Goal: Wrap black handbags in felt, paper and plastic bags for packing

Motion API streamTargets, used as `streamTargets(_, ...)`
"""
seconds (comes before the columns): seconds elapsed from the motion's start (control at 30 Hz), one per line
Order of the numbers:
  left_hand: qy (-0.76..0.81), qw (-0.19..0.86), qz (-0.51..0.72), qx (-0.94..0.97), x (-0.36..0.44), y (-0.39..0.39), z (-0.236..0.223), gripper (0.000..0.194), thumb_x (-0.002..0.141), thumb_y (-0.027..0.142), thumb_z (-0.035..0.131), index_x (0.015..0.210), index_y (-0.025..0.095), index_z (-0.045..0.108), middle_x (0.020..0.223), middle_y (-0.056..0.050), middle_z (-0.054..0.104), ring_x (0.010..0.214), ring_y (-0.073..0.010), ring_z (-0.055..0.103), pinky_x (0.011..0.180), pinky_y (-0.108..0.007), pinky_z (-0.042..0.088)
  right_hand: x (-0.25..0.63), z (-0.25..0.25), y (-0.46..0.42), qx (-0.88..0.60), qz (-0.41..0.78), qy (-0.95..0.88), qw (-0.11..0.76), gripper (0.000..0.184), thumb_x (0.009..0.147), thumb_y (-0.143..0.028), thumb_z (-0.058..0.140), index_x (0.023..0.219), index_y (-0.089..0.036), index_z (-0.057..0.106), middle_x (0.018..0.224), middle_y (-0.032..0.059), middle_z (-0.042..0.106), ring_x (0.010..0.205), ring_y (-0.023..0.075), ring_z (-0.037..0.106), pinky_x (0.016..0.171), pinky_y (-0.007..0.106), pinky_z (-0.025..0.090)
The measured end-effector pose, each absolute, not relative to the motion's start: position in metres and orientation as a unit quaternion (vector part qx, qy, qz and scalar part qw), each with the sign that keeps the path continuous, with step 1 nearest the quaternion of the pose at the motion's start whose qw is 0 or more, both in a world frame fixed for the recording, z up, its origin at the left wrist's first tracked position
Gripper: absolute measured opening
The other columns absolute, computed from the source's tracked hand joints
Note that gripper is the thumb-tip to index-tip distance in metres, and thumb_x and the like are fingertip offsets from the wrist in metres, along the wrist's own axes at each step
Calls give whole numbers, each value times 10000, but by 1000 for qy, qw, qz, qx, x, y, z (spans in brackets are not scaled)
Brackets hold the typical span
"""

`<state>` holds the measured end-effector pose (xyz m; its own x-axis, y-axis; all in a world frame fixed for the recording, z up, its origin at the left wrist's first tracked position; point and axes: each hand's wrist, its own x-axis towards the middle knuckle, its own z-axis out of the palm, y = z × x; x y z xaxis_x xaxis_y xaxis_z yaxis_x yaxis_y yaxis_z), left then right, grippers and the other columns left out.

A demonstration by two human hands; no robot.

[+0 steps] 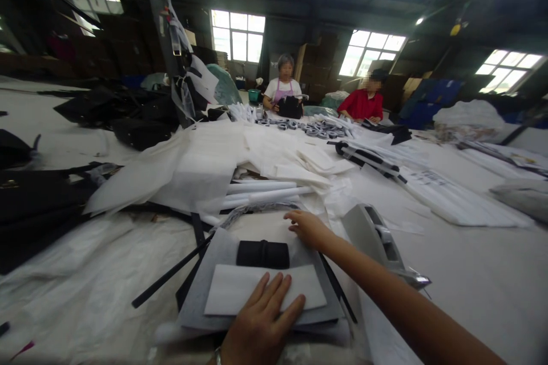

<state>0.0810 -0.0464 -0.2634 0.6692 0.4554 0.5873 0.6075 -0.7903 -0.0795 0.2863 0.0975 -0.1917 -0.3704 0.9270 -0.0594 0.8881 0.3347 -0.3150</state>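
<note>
My left hand [265,313] lies flat, fingers spread, on a white foam sheet [225,291]. Beneath that sheet is a larger grey sheet [194,302], and dark material with black straps shows around its edges. Just above the white sheet sits a short black rolled or folded piece [262,254] with a band around its middle. My right hand [311,229] is over the far right corner of the grey sheet, beside a plastic-wrapped handle [252,209]. Its thumb and fingers are apart, and I see nothing between them.
A grey tape dispenser [374,234] stands to the right. White paper sheets [205,165] and white tubes [265,191] are piled ahead. Black bags [38,199] lie at left, near a post [171,63]. Two people [285,88] sit across the table.
</note>
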Motion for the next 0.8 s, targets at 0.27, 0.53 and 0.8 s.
streamTargets(0.27,-273,200,-355,-871,82,-36,-283,380,1001,219,465,1363,260,570,1284,-104,660,1246,-243,592,1124,-424,413,285,-204,155,-526,196,-824,-78,211,941,-330,637,1080,-173,657,1144,64,663,1003,204,649,883,416,548)
streamTargets(0.53,-271,199,-339,-879,82,-38,-281,386,985,246,465,1353,261,581,1276,-107,665,1212,-257,614,1042,-415,496,309,-189,148,-473,303,-827,31,210,936,-337,649,977,-131,659,934,22,691,811,159,677,750,345,578)
streamTargets(0.8,-277,181,-313,-890,82,-40,-273,383,971,287,486,1340,271,588,1307,-108,653,1231,-264,602,1009,-431,525,301,-184,133,-471,334,-795,188,240,965,-350,609,1071,-137,644,851,7,700,752,148,693,741,344,588)
